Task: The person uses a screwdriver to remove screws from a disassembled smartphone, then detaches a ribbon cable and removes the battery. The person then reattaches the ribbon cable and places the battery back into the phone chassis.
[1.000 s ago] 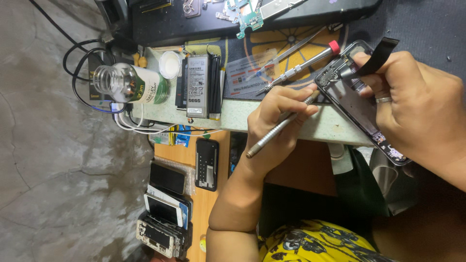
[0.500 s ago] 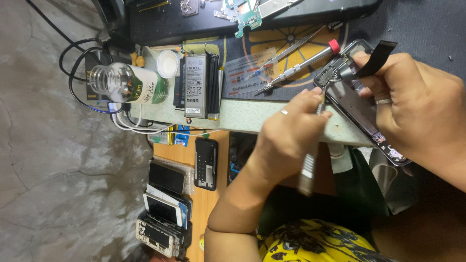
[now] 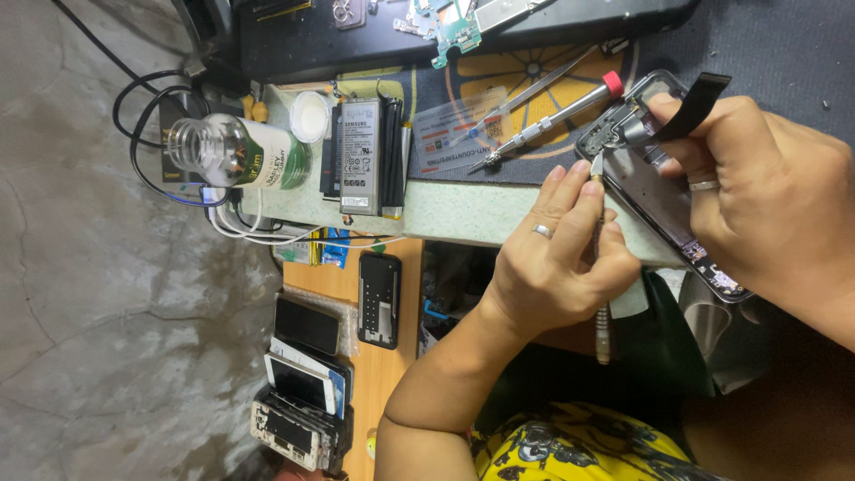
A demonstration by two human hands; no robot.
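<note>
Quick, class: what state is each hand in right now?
Left hand: closed on slim silver metal screwdriver.
Right hand: closed on opened dark rectangular phone body.

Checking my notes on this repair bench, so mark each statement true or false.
1. The left hand holds a slim metal tool with its tip at the opened dark phone frame. True.
2. The right hand is empty. False: it grips the phone frame, with a black strip by its fingers.
3. The clear glass bottle with a green label is capped. False: its mouth is open, and a white round lid lies beside it.
4. The red-tipped metal screwdriver lies on the mat, untouched. True.
5. Both hands wear a ring. True.
</note>
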